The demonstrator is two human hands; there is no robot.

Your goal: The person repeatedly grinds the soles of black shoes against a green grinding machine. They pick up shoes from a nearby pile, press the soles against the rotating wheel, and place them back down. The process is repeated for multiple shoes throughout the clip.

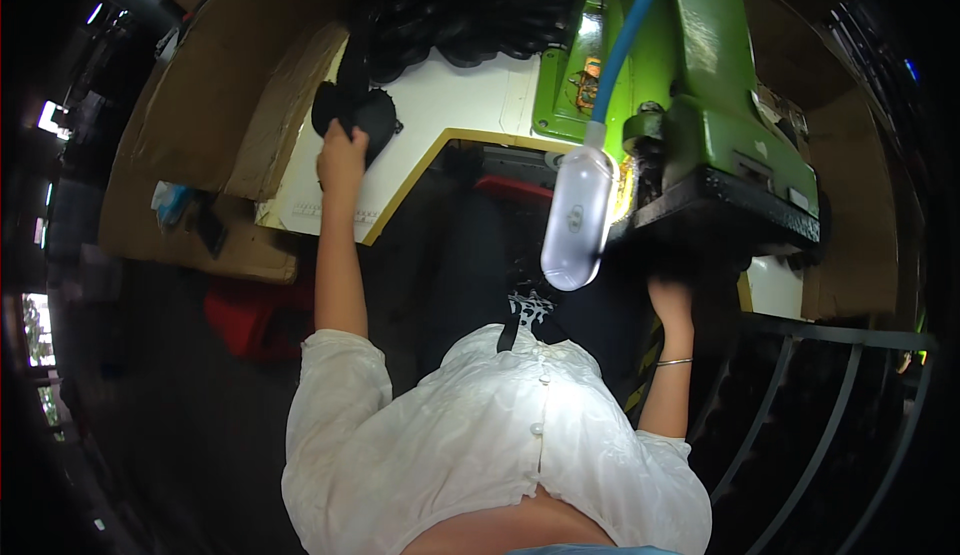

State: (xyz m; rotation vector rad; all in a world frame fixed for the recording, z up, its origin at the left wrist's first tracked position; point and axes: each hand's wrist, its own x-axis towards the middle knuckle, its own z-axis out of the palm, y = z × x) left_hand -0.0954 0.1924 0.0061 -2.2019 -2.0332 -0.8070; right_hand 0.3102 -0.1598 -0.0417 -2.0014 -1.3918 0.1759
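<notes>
My left hand (343, 155) reaches to the left part of the white worktable, its fingers closed on a black piece (375, 118) with rounded lobes; its exact kind does not show. A long black strip (355, 60) runs up from it toward the back. My right hand (671, 301) is low beside the green machine (715, 85), just below its black lower part (735, 210). Shadow and that part hide its fingers, so whatever it holds cannot be seen.
Many similar black pieces (465, 15) are heaped at the back of the white tabletop (425, 105). A clear lamp (578, 220) hangs on a blue cable (630, 40) before the machine. Cardboard walls (200, 85) stand left; a metal rack (850, 333) stands right. Below left is a red object (250, 320).
</notes>
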